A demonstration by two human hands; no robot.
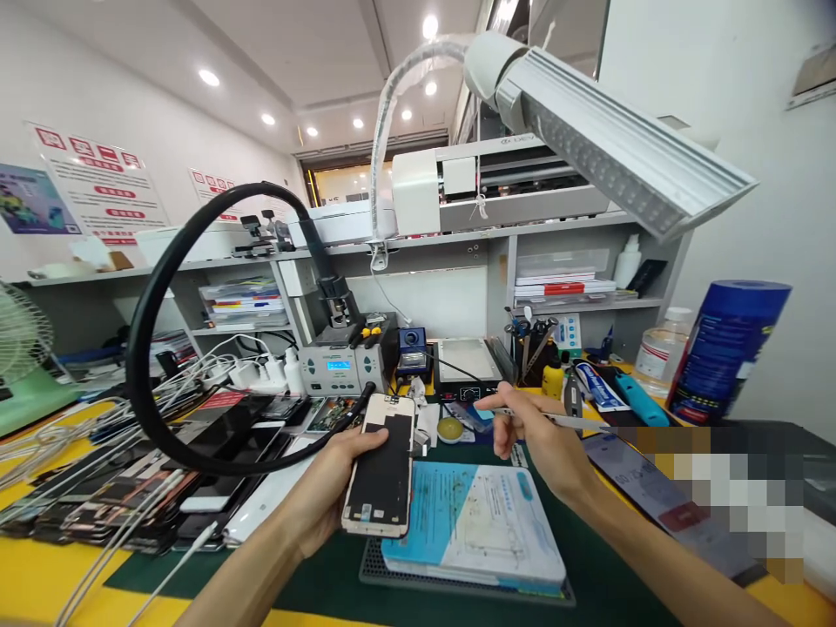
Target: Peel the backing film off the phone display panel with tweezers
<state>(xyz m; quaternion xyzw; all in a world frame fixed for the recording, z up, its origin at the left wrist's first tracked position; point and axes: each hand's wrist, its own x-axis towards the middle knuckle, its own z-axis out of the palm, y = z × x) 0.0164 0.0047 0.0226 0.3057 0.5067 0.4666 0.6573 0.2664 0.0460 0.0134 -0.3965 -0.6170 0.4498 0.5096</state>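
My left hand (326, 475) is closed around the edge of a phone screen (382, 466), its thumb on the black backing. The screen is tilted up, showing its back with a pale frame and a small flex cable at the right edge. To the right, my right hand (535, 435) is raised with the index finger pointing left. A slim silver tool (581, 422) lies across its grip; its exact kind is unclear. Under and right of the screen, a blue and white box (483, 522) rests on a grey perforated mat (467, 595).
Stacked phones and parts (97, 488) with loose white cables fill the left. A black hose (140, 348) loops from the hot-air station (336, 366). At right stand a blue can (728, 353), a clear bottle (659, 348) and a lit phone (653, 488). A lamp (627, 131) hangs overhead.
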